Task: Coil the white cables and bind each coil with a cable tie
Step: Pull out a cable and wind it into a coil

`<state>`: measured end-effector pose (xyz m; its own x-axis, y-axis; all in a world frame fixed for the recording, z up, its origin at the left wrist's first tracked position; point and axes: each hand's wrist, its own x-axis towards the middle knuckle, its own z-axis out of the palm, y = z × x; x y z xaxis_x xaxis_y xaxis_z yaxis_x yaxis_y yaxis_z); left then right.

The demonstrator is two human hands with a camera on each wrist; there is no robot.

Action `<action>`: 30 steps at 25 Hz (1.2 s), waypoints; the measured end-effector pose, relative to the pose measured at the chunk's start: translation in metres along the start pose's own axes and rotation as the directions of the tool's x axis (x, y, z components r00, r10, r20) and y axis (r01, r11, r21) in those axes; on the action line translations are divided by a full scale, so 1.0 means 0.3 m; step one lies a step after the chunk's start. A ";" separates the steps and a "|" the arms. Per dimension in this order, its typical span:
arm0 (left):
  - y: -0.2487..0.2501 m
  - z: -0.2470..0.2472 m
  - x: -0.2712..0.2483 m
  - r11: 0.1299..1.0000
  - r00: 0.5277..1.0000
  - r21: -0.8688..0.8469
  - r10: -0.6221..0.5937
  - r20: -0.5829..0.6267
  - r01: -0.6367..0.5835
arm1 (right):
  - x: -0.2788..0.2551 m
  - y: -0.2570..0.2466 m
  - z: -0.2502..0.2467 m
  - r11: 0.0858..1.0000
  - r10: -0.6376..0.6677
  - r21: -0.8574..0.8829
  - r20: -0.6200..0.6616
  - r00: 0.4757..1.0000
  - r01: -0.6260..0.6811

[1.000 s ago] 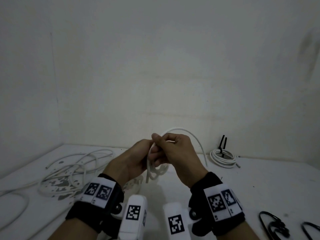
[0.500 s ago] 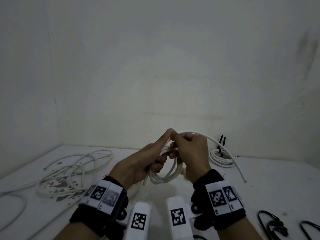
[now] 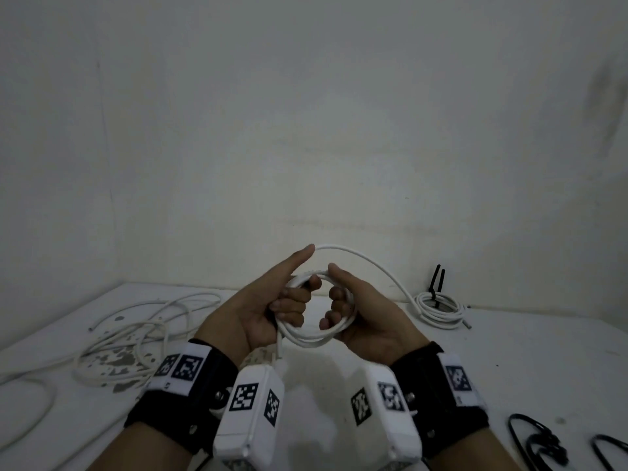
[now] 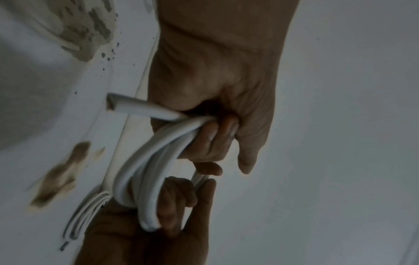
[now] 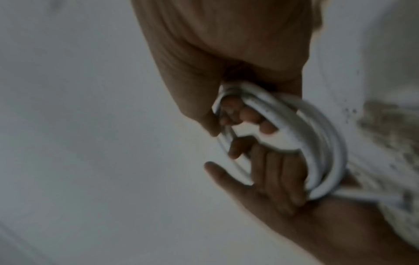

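Note:
Both hands hold one coil of white cable [image 3: 314, 338] up in front of me, above the white table [image 3: 509, 362]. My left hand [image 3: 272, 307] grips the coil's left side with curled fingers, thumb pointing up. My right hand [image 3: 353, 311] curls round its right side. A free length of the same cable [image 3: 377, 266] arches from the top of the coil down to the right. In the left wrist view the coil [image 4: 145, 172] runs through my fist and a cut cable end [image 4: 127, 105] sticks out. The right wrist view shows the coil [image 5: 317, 143] in my fingers.
A finished white coil [image 3: 440, 309] bound with a black cable tie [image 3: 436, 278] lies at the back right. Loose white cables [image 3: 136, 338] sprawl over the stained left part of the table. Black cable ties [image 3: 540, 443] lie at the near right. Walls close the back and left.
The hands have drawn apart from a pinch at the top to opposite sides of the coil, which now stands as a rounder ring. The free cable end has swung out to the right.

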<state>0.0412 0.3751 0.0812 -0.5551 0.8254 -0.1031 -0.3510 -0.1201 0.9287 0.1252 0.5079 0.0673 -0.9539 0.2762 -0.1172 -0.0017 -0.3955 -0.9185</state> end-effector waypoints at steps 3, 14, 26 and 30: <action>-0.003 0.015 -0.004 1.000 0.999 -0.004 -0.031 0.011 0.031 | 0.005 -0.022 0.019 0.999 0.003 0.054 -0.085 0.996 0.002; -0.033 0.010 0.036 0.998 0.996 -0.062 -0.020 -0.087 0.014 | 0.005 -0.018 0.006 0.932 -0.262 -0.305 -0.189 0.946 0.197; -0.013 -0.028 0.027 0.999 0.996 -0.029 -0.016 -0.088 0.014 | -0.005 -0.041 0.011 0.998 0.064 0.013 -0.046 0.997 -0.063; -0.016 -0.019 0.033 1.000 0.994 -0.018 -0.007 -0.113 0.005 | 0.002 -0.037 0.013 0.992 -0.089 -0.098 -0.092 0.992 0.080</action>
<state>0.0331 0.3809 0.0736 -0.6345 0.7584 -0.1490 -0.3673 -0.1262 0.9215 0.1236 0.5089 0.0790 -0.9182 0.3900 -0.0693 -0.0485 -0.2843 -0.9575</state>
